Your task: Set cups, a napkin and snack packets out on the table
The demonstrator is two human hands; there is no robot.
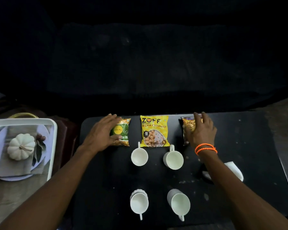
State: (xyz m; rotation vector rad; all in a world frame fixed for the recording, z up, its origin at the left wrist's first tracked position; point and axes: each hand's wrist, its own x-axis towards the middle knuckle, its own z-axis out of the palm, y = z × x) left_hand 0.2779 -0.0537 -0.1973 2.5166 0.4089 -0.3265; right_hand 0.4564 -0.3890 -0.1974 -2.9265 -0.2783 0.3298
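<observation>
Napkin — half under right forearm

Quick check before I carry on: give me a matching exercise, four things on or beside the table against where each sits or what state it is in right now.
Things:
1. Zoff soya chunks packet
2. green-labelled snack packet
3. white napkin
4. white pumpkin

Places or states:
A. in the white tray, left of the table
B. under the left hand
C. partly hidden beneath the right forearm
D. untouched, in the middle of the far row of packets

Pairs: 1-D, 2-B, 3-C, 4-A
</observation>
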